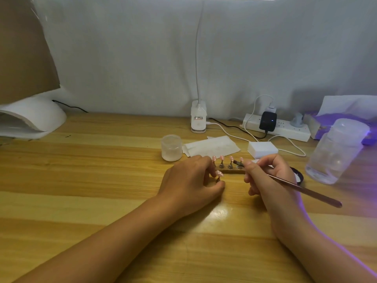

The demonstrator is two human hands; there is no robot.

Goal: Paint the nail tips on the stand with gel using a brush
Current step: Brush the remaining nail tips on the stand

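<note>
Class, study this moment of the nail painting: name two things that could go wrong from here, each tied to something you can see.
1. The brush tip works close between neighbouring nail tips on the stand; a slip of the right hand could smear gel onto the wrong one.
2. The left hand pinches one pink tip off the stand; wet gel might smudge on its fingers.

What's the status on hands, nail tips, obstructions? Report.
Left hand pinches one nail tip off the stand. Right hand holds brush, bristles at rightmost tip. Nothing blocking.
</note>
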